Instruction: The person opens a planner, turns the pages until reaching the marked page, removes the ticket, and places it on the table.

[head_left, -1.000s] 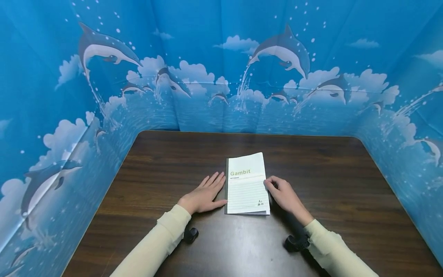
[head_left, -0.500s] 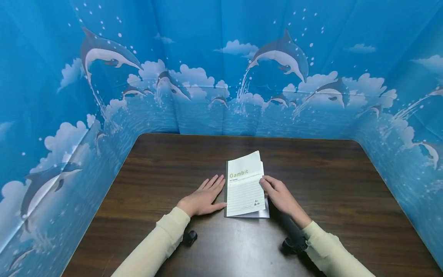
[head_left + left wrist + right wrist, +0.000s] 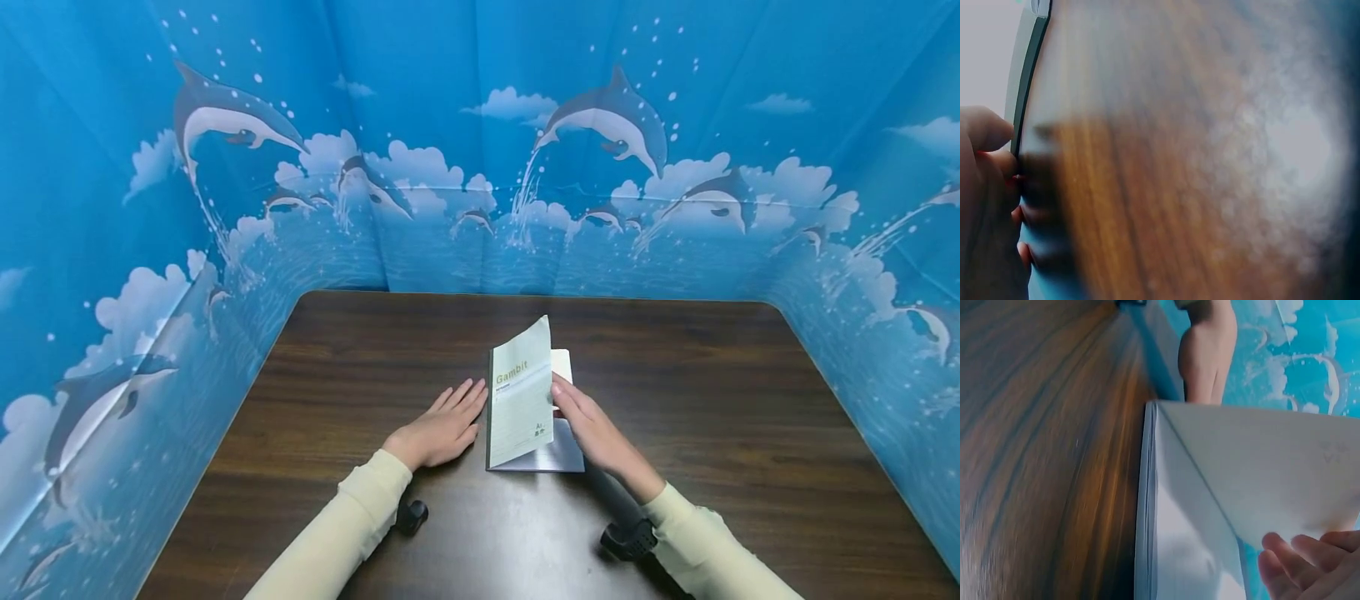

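A pale green notebook (image 3: pixel 519 396) printed "Gambit" lies on the table with its front cover raised from the right side. White inner pages show beneath the cover, and its dark spine faces left. My right hand (image 3: pixel 596 429) is at the cover's free edge. In the right wrist view, that hand's fingers (image 3: pixel 1304 553) reach the inner face of the cover (image 3: pixel 1272 469), extended rather than curled round it. My left hand (image 3: pixel 438 423) lies flat, fingers spread, along the left of the spine (image 3: pixel 1027 81), fingertips right at it.
The dark wood-grain table (image 3: pixel 360 350) carries the notebook near its middle. A blue dolphin-print curtain (image 3: pixel 420 242) encloses the back and both sides. Black wrist cameras (image 3: pixel 628 540) hang under both forearms.
The notebook's cover has lifted and swung left, baring the pages. My right hand has moved left with it, its fingers straightening from a pinch. My left hand stays nearly in place, thumb drawn in.
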A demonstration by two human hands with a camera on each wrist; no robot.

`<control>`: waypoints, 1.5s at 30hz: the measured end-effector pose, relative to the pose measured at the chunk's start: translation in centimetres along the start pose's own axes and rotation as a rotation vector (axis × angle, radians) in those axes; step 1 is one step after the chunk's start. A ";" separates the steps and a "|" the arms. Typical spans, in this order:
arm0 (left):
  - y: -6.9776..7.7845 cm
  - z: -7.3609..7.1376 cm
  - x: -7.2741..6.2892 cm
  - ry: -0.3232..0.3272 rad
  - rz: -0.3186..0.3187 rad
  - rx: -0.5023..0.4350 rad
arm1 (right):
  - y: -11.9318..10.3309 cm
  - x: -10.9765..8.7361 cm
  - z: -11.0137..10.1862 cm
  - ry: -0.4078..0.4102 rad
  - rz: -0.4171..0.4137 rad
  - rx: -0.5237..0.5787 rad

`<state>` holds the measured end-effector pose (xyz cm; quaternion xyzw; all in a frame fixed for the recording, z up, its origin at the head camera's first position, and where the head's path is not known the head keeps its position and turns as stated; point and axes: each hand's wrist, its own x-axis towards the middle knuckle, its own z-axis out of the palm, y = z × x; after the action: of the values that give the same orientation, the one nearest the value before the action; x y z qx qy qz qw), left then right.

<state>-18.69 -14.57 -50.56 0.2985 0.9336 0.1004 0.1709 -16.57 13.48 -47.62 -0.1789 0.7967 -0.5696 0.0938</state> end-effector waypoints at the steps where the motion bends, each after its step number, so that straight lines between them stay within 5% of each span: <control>1: -0.1 -0.1 0.0 -0.002 0.002 0.003 | -0.2 0.0 0.2 -0.012 -0.014 0.001; 8: -0.5 -0.2 0.3 -0.002 0.018 0.011 | -2.3 0.1 2.2 -0.063 -0.051 0.014; 16: -0.8 -0.7 0.0 0.017 -0.010 -0.037 | -3.1 0.6 4.3 -0.128 -0.105 -0.101; 22: -2.2 -1.0 -1.1 0.067 -0.069 -0.086 | -3.2 0.5 5.3 -0.171 -0.067 -0.204; 27: -3.7 -1.2 -2.3 0.134 -0.162 -0.166 | -3.0 0.2 6.1 -0.230 -0.086 -0.298; 34: -4.8 -2.8 -4.3 0.317 -0.350 -0.378 | -2.3 -0.1 7.1 -0.291 -0.128 -0.453; 38: -4.5 -4.1 -5.1 0.399 -0.363 -0.497 | -1.8 -0.2 7.4 -0.330 -0.134 -0.517; 45: -3.9 -4.7 -5.7 0.422 -0.355 -0.499 | -1.2 -0.4 7.7 -0.399 -0.101 -0.576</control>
<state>-18.10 -21.47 -45.85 0.0539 0.9324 0.3530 0.0566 -13.27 6.55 -49.07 -0.3449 0.8808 -0.2794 0.1649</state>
